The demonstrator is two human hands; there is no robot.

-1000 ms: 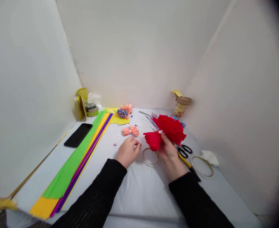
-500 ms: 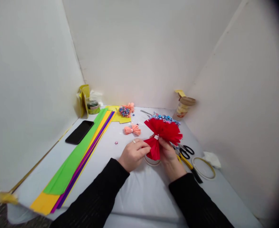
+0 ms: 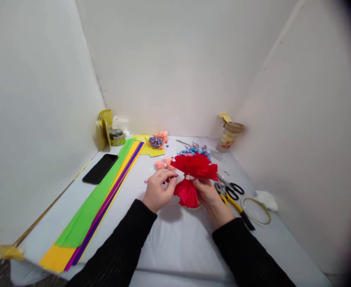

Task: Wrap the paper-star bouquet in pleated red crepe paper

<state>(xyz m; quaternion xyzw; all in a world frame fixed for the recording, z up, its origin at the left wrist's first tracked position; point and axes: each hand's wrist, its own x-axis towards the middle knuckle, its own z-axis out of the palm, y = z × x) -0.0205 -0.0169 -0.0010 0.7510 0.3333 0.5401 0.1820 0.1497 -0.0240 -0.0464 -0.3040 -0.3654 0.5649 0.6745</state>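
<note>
A red crepe-paper bow (image 3: 195,165) is pinched at its middle, where a small white band (image 3: 189,177) wraps it. My right hand (image 3: 208,195) grips the bow there from the right, thumb at the band. Its upper part fans wide; the lower part spreads below. Just left of it, apart from the paper, my left hand (image 3: 161,189) has bent fingers, with thumb and index finger slightly apart and nothing visible between them. Behind the left fingers lies a peach paper bow (image 3: 163,164), partly hidden. Blue and pink beads (image 3: 195,149) show behind the red paper.
At left lie long coloured paper strips (image 3: 100,211) and a black phone (image 3: 100,169). Scissors (image 3: 233,191), yellow-handled pliers (image 3: 235,205) and a tape ring (image 3: 256,211) are at right. Farther back are a beaded peach flower (image 3: 158,140), a jar (image 3: 117,136) and a tilted cup (image 3: 230,136).
My left hand has let go of the lower red paper and moved slightly left. The bow has shifted left in my right hand, and its lower part is spread wider.
</note>
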